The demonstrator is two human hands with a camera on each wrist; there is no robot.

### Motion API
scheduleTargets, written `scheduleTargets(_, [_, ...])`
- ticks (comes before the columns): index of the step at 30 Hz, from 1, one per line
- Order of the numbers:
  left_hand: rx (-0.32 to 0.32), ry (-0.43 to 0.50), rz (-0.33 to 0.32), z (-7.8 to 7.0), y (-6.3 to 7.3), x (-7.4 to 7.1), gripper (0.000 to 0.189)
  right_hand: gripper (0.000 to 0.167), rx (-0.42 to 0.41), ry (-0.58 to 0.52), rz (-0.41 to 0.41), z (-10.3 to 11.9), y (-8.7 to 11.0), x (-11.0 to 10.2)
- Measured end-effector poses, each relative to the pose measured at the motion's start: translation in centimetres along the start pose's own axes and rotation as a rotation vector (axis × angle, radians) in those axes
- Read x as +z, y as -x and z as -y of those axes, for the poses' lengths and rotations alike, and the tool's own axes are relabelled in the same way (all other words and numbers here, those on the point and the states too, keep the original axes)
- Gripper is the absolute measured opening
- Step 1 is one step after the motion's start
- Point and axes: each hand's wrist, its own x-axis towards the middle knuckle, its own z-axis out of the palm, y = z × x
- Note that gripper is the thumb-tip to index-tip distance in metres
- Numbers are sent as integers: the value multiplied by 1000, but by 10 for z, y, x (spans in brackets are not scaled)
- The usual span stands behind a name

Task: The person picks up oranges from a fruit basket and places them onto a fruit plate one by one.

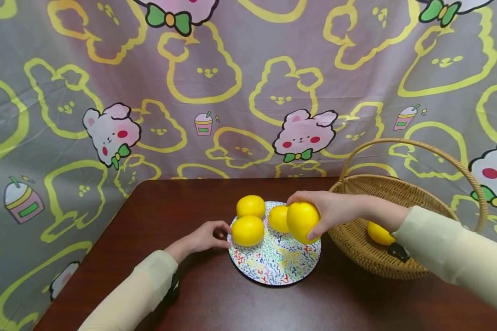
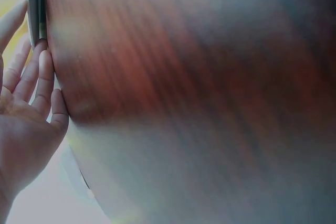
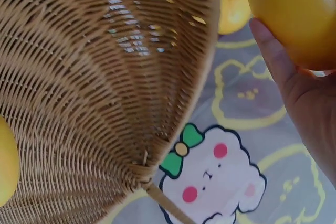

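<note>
My right hand grips a yellow lemon over the right part of a round plate with a colourful squiggle pattern. In the right wrist view, the thumb side of the hand lies along this lemon. Another lemon sits on the plate just behind it, partly covered. On the plate's left side rest two more lemons, one at the back and one in front. My left hand touches the plate's left rim, its fingers fairly straight in the left wrist view.
To the right stands a wicker basket with a tall arched handle. A lemon lies inside it, partly behind my right forearm. The dark wooden table meets a patterned curtain at its back edge.
</note>
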Motion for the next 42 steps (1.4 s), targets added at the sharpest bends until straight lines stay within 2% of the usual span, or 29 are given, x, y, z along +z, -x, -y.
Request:
scheduleTargets(5, [-5, -2, 0, 0, 0, -1, 32, 72, -24, 84, 27, -1, -8, 10])
scheduleTargets(8, [6, -2, -2, 0, 1, -1, 32, 73, -10, 110, 44, -2, -13, 15])
scheduleTargets(13, [23, -2, -1, 1, 0, -1, 32, 73, 35, 106, 79, -4, -18, 22])
scheduleTargets(23, [-3, 6, -2, 1, 0, 0, 33, 72, 111, 112, 112, -8, -19, 30])
scheduleTargets(32, [-4, 9, 2, 2, -1, 0, 33, 72, 82, 121, 143, -12, -23, 34])
scheduleTargets(42, [-1, 3, -1, 1, 0, 0, 32, 73, 150, 139, 172, -16, -27, 37])
